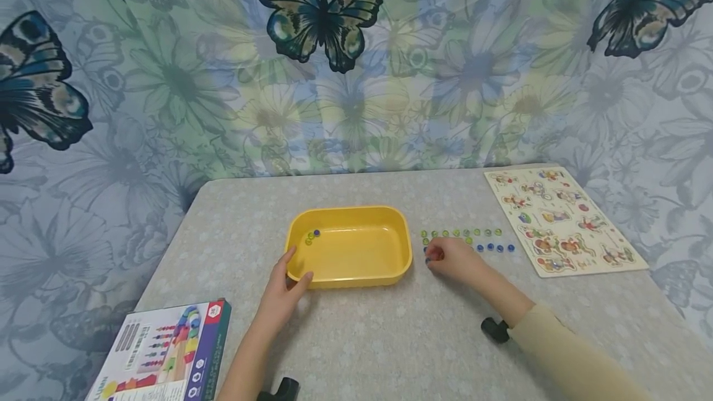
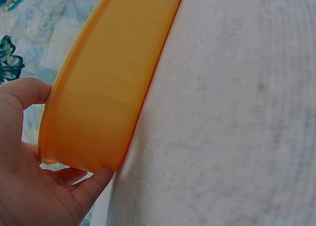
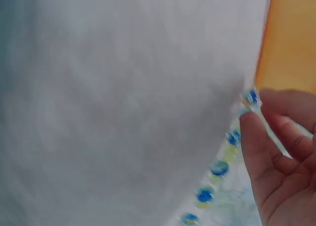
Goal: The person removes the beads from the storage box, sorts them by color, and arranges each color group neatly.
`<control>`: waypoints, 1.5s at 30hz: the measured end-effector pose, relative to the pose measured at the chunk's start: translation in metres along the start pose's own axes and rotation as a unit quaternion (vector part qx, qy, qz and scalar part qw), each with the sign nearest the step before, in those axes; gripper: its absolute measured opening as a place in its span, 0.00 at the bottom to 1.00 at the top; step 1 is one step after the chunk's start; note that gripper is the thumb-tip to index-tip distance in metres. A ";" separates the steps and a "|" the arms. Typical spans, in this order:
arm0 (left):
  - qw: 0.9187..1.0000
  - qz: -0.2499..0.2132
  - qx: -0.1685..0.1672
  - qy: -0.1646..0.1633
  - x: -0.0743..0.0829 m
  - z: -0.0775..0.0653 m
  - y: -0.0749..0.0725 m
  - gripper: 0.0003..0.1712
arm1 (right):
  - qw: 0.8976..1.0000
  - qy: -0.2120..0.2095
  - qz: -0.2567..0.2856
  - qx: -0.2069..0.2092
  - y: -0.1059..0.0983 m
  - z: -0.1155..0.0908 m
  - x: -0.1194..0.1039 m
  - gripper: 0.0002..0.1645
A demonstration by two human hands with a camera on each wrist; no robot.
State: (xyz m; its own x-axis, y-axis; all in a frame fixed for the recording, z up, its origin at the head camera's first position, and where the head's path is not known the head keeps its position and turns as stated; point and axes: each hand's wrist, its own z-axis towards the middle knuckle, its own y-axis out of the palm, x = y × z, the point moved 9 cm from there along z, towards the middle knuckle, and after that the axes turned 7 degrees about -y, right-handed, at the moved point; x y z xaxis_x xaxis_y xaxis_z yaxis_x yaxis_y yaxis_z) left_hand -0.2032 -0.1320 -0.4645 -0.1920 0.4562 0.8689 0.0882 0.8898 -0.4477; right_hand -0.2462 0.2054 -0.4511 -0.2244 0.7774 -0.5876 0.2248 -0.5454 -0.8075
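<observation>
A yellow plastic tray (image 1: pixel 356 281) stands on the table, with a few green and blue glass marbles (image 1: pixel 316 233) at its left end. My left hand (image 1: pixel 281 293) grips the tray's near left corner; in the left wrist view its thumb and fingers (image 2: pixel 94 186) bend around the end wall. To the right of the tray, my right hand (image 1: pixel 453 258) pinches a clear marble with a blue swirl (image 3: pixel 251 97) between thumb and forefinger. Green marbles (image 1: pixel 466 232) and blue marbles (image 1: pixel 490 246) lie in rows beside and beyond this hand, which hides part of them.
A wooden picture puzzle board (image 1: pixel 562 221) lies at the right of the table. At the near left is a printed toy box (image 1: pixel 161 351). Behind the table (image 1: pixel 390 339) hangs a butterfly-patterned cloth (image 1: pixel 356 116).
</observation>
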 end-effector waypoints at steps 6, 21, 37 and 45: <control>1.000 0.002 0.002 -0.004 -0.001 0.000 0.000 0.42 | 0.998 -0.033 0.041 0.045 -0.025 0.001 -0.025 0.10; 1.000 -0.003 0.007 0.001 0.002 0.000 -0.001 0.42 | 0.988 -0.087 0.124 -0.003 0.036 0.073 -0.123 0.16; 1.000 -0.013 0.002 0.022 0.004 0.000 -0.001 0.42 | 0.985 -0.034 0.165 -0.042 0.111 0.119 -0.162 0.17; 1.000 -0.015 0.003 0.025 0.005 0.000 -0.001 0.42 | 0.994 -0.002 0.104 -0.021 0.120 0.136 -0.165 0.15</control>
State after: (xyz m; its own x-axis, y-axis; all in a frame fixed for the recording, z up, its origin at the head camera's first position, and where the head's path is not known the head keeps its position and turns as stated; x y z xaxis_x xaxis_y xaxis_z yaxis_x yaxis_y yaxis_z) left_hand -0.2039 -0.1303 -0.4594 -0.1452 0.4301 0.8910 0.0781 0.9028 -0.4230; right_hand -0.3114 -0.0306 -0.4581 -0.1719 0.6479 -0.7421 0.3068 -0.6806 -0.6653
